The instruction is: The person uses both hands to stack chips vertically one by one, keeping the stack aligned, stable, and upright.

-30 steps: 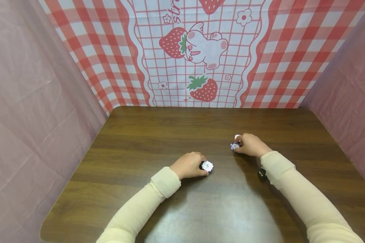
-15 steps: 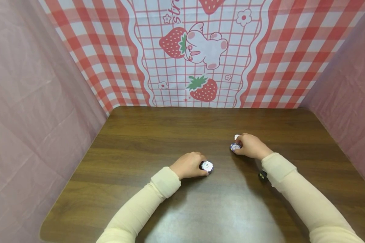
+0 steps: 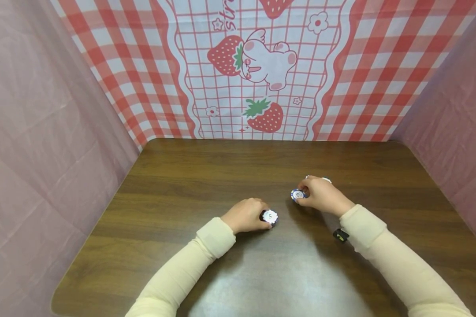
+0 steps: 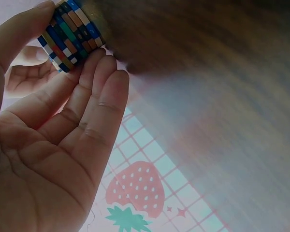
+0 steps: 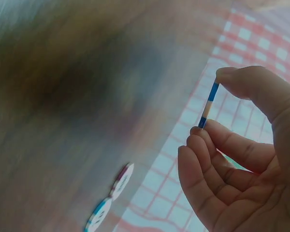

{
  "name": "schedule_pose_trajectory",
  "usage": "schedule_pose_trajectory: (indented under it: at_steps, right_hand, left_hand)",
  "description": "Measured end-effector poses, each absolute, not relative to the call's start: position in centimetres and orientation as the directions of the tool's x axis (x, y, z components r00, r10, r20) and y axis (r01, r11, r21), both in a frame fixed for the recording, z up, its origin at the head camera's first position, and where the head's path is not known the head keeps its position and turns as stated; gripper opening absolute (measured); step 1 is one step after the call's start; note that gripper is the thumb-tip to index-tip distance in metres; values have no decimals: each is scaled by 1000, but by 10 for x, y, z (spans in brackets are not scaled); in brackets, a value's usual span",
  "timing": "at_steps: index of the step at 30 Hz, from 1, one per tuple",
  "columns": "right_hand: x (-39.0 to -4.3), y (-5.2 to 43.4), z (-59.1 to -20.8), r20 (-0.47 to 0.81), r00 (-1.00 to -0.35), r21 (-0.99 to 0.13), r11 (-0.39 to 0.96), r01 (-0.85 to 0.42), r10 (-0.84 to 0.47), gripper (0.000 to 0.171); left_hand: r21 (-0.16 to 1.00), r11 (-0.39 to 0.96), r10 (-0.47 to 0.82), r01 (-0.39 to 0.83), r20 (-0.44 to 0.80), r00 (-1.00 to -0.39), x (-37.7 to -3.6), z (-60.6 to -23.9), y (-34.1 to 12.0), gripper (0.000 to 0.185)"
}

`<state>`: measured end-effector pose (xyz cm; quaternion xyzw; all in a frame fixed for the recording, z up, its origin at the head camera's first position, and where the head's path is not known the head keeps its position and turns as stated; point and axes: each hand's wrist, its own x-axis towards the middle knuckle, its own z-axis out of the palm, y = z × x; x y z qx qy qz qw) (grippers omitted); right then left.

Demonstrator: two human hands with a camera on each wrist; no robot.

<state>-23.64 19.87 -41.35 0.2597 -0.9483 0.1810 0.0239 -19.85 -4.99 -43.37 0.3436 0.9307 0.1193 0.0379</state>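
Since half a second ago the right hand (image 3: 321, 196) has slid toward the chip stack (image 3: 269, 217), its grip pinched on a blue-edged chip (image 3: 298, 194) held just right of and beyond that stack. The chip lies roughly flat, face up. The left hand (image 3: 246, 215) clasps the upright stack on the surface (image 3: 206, 176)
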Motion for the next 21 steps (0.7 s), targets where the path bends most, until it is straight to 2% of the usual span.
schedule_pose_trajectory:
  at_steps: [21]
  right_hand:
    - [-203, 160, -406, 198, -767, -330, 696, -638, -610, 26]
  left_hand:
    - [241, 736, 651, 633, 6, -759, -200, -436, -50, 33]
